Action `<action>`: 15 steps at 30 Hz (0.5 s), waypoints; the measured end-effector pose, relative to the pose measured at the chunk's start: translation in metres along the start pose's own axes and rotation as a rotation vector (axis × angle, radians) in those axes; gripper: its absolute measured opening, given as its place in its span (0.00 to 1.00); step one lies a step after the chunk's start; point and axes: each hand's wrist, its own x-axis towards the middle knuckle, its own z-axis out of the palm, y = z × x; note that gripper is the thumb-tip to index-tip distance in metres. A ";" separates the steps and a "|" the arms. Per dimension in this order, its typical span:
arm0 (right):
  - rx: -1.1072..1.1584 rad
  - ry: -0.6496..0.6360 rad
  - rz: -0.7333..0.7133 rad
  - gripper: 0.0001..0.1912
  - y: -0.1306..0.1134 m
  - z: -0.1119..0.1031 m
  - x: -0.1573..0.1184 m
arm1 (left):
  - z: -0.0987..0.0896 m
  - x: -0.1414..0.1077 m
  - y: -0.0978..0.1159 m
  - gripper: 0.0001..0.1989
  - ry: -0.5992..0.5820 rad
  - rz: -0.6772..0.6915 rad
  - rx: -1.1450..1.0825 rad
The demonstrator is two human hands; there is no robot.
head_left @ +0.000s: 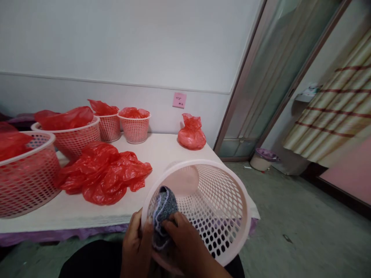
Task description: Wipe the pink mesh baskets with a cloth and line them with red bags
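Observation:
A pale pink plastic basket [245, 208] with a lattice wall is tilted on its side, its mouth facing me, at the near edge of the table. My left hand [137, 235] is closed round its left rim, fingers outside and thumb at the inner side. Inside the mouth, my right hand [182, 233] pinches a folded grey-blue cloth [169, 204] with pale lilac edging. The cloth lies against the inner left wall, and its lower part is partly hidden by my fingers. Left of the basket, a crumpled red plastic bag [107, 173] rests on the table.
Several pink baskets holding red bags, among them a small basket [135, 129], stand at the left of the white-covered table [162, 146]. A tied red bag [191, 133] sits at the back right. A waste bin [261, 160] is on the floor by the door.

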 end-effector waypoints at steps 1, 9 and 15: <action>-0.109 -0.027 0.023 0.13 0.008 0.001 0.000 | 0.000 0.001 0.001 0.18 0.006 0.042 0.023; -0.370 -0.090 0.281 0.16 0.060 -0.003 0.021 | 0.004 0.000 0.006 0.14 -0.047 0.228 0.134; -0.131 -0.099 0.298 0.20 0.061 0.003 0.030 | 0.008 -0.003 0.002 0.11 -0.101 0.292 0.117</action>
